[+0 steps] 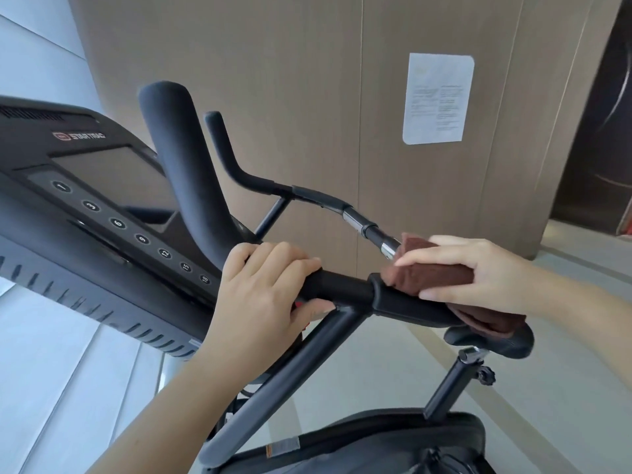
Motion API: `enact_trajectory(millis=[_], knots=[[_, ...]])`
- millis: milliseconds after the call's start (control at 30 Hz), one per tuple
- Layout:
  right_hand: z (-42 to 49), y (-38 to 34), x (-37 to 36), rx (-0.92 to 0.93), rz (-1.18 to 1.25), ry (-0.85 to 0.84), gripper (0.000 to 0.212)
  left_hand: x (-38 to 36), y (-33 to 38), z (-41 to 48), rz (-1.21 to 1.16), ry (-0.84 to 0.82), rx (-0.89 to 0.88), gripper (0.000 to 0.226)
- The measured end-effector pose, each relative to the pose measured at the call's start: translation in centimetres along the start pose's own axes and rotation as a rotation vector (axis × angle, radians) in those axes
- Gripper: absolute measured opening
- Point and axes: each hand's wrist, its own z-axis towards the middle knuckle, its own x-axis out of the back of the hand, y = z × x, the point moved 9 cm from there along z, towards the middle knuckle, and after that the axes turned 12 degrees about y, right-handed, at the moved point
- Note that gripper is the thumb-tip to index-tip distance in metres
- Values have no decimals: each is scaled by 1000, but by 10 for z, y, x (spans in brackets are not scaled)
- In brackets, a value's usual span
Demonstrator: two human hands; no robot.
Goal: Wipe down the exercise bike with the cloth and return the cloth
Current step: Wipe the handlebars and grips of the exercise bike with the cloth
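Brown folded terry cloth (434, 273) lies on the black exercise bike's padded handlebar (403, 302), pressed there by the right hand (485, 275), fingers pinching it. The left hand (263, 285) grips the bar beside the black console (85, 213).

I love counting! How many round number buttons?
7, in a slanted row under the screen: 1, 3, 6, 9, 12, 15, 18, ending by the left hand; others may be hidden.
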Motion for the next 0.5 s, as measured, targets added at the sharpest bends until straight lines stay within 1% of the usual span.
enact_trajectory(millis=[67, 133, 267, 400, 500], knots=[[1, 0, 2, -18, 36, 50, 35, 0, 1, 1, 6, -13, 23, 39], [13, -13, -3, 26, 35, 88, 33, -2, 4, 2, 12, -30, 36, 39], [25, -23, -15, 107, -25, 42, 36, -10, 15, 4, 4, -41, 57, 38], [-2, 16, 2, 76, 18, -23, 41, -14, 21, 3, 23, -56, 120, 38], [-20, 39, 13, 63, 77, 6, 42, -18, 20, 6, 54, -101, 207, 40]])
